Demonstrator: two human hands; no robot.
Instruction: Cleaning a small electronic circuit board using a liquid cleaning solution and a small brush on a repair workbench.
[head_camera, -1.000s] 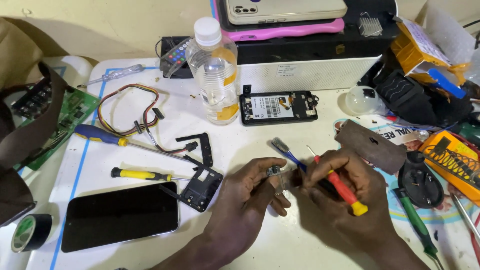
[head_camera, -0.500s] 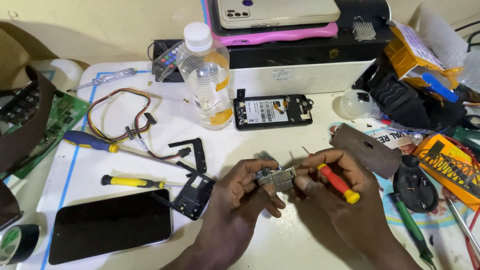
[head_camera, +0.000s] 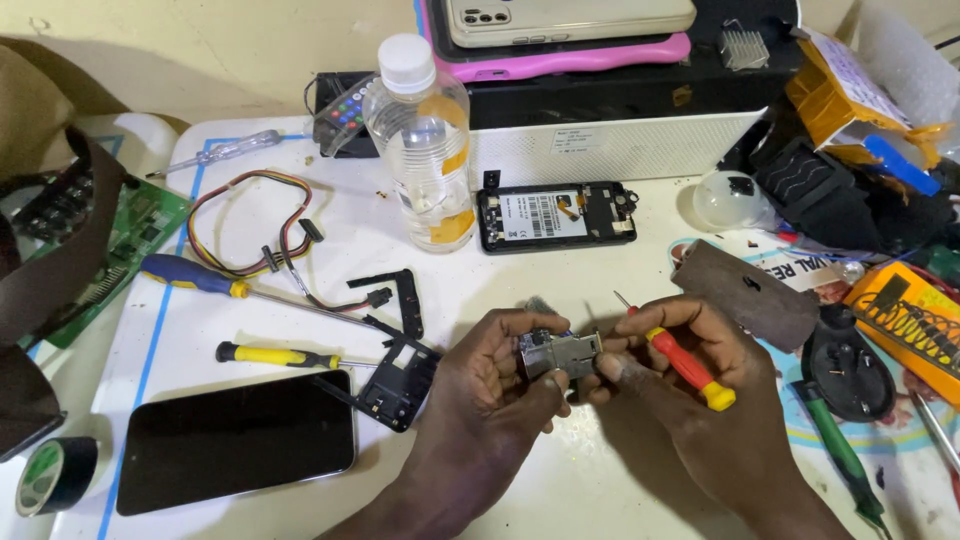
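A white worktop (head_camera: 620, 480) carries everything. Along its far edge sits a long white and black box (head_camera: 610, 135), with a pink-cased phone (head_camera: 560, 35) lying on top. Near the left front corner a phone (head_camera: 235, 440) lies with its dark screen up. Toward the far middle stands a clear bottle (head_camera: 422, 140) with a white cap, and just right of it an opened phone body (head_camera: 556, 215) lies flat with its insides showing. A brown pad (head_camera: 745, 292) rests tilted toward the right edge, beside a black round part (head_camera: 848, 368). A green circuit board (head_camera: 130, 235) hangs over the left edge. A bundle of coloured wires (head_camera: 250, 225) loops on the left side, above a blue-handled screwdriver (head_camera: 200, 280) and a yellow-handled screwdriver (head_camera: 275, 355). A black frame piece (head_camera: 400, 380) lies touching the phone's right end. A roll of tape (head_camera: 55, 475) sits at the left front corner.

Near the front middle, the left hand (head_camera: 490, 390) is closed around a small metal module (head_camera: 558, 352), thumb and fingers pinching its left side. The right hand (head_camera: 700, 380) pinches the module's right end with its fingertips and also grips a red screwdriver (head_camera: 680, 355) with a yellow end, its thin tip pointing up and left. The module is held just above the worktop, between the two hands.
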